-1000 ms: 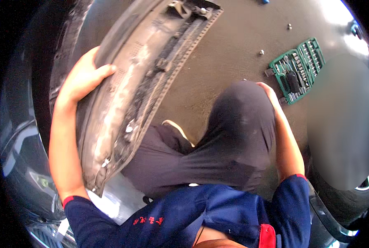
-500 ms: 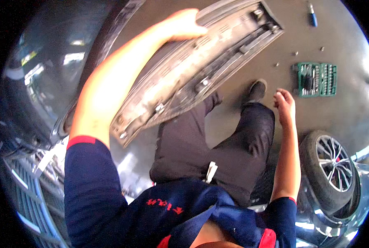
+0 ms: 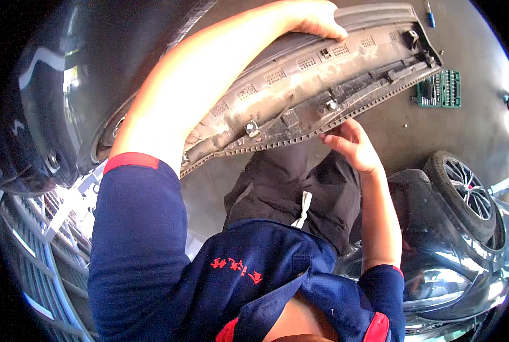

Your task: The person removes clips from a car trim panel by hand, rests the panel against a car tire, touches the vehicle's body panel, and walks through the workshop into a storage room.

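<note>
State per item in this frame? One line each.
grey trim panel: lifted off the floor, inner side facing the camera, dusty
left hand: gripping the panel's top edge
right hand: open, fingers at the panel's lower edge
green socket set: lying open on the floor
car wheel: mounted on the dark car

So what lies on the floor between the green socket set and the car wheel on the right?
In the head view, only bare grey floor lies between the green socket set and the car wheel; a few tiny specks sit left of that stretch.
</note>
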The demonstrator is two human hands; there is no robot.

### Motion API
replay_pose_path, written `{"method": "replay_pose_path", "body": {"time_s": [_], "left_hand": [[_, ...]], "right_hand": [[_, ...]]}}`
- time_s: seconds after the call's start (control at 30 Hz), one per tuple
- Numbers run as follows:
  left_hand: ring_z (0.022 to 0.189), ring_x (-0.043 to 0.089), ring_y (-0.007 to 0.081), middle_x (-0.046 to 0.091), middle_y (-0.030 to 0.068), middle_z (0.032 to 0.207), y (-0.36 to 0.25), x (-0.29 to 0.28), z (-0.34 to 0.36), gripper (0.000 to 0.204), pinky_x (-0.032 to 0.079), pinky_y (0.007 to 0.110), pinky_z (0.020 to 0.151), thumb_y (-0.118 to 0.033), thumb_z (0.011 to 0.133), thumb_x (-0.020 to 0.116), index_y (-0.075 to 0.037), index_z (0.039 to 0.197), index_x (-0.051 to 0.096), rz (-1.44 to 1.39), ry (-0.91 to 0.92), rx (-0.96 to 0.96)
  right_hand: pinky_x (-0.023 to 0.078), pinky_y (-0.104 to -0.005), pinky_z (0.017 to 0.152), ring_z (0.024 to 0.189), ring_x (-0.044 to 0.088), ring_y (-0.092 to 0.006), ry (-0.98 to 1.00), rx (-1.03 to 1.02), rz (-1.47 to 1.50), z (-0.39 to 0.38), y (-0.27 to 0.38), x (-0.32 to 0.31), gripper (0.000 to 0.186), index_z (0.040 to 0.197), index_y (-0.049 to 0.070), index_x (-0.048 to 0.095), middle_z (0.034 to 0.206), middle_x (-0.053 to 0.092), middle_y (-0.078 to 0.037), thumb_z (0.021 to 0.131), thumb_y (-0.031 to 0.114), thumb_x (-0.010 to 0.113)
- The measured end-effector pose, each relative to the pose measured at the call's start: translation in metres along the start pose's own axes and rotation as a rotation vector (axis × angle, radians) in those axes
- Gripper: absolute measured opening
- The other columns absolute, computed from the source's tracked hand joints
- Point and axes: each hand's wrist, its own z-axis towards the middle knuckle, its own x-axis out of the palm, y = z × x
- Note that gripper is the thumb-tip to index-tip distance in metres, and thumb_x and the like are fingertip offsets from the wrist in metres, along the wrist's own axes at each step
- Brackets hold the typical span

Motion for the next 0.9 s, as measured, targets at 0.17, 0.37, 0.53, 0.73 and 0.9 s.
{"method": "replay_pose_path", "body": {"time_s": [0.17,0.37,0.53,0.73,0.9], "left_hand": [[0.099,0.069,0.0256,0.073,0.0175,0.109,0.006,0.02,0.008,0.06,0.054,0.039,0.088,-0.036,0.072,0.076,0.002,0.118,0.067,-0.078,0.055,0.001],[0.102,0.068,0.0256,0.072,0.0186,0.111,-0.003,0.037,-0.028,0.057,0.052,0.038,0.094,-0.029,0.074,0.075,0.001,0.121,0.064,-0.067,-0.065,0.048],[0.111,0.065,0.0245,0.07,0.0191,0.119,0.002,0.071,-0.091,0.06,0.048,0.036,0.1,-0.023,0.076,0.075,0.003,0.127,0.059,-0.049,-0.147,-0.023],[0.126,0.059,0.0352,0.062,0.0284,0.132,-0.01,0.056,-0.106,0.079,0.044,0.04,0.109,-0.03,0.074,0.077,0.008,0.138,0.051,0.079,-0.245,-0.07],[0.126,0.06,0.0303,0.063,0.0256,0.132,0.017,0.062,-0.101,0.074,0.043,0.038,0.109,-0.025,0.076,0.079,0.006,0.138,0.053,-0.116,-0.186,-0.084]], "right_hand": [[0.042,-0.0373,0.109,0.125,0.055,-0.0228,0.067,-0.164,-0.066,0.001,0.003,0.005,0.051,0.138,-0.006,0.052,0.135,0.06,-0.013,0.089,0.004,0.064],[0.054,-0.0415,0.091,0.102,0.069,-0.0381,-0.383,-0.043,-0.933,0.015,-0.057,-0.065,0.035,0.112,-0.002,0.066,0.104,0.071,-0.028,0.085,0.021,0.064],[0.054,-0.047,0.091,0.104,0.068,-0.0415,-0.443,0.159,-1.07,-0.034,-0.169,-0.132,0.038,0.107,-0.001,0.07,0.105,0.071,-0.026,0.082,0.027,0.066],[0.054,-0.0455,0.089,0.101,0.07,-0.0408,-0.62,0.183,-1.016,-0.074,-0.178,-0.2,0.043,0.109,-0.004,0.07,0.104,0.072,-0.026,0.082,0.028,0.064],[0.055,-0.0417,0.084,0.093,0.072,-0.0347,-0.778,0.179,-0.678,-0.05,-0.172,-0.25,0.035,0.107,-0.003,0.071,0.099,0.075,-0.019,0.085,0.022,0.063]]}}
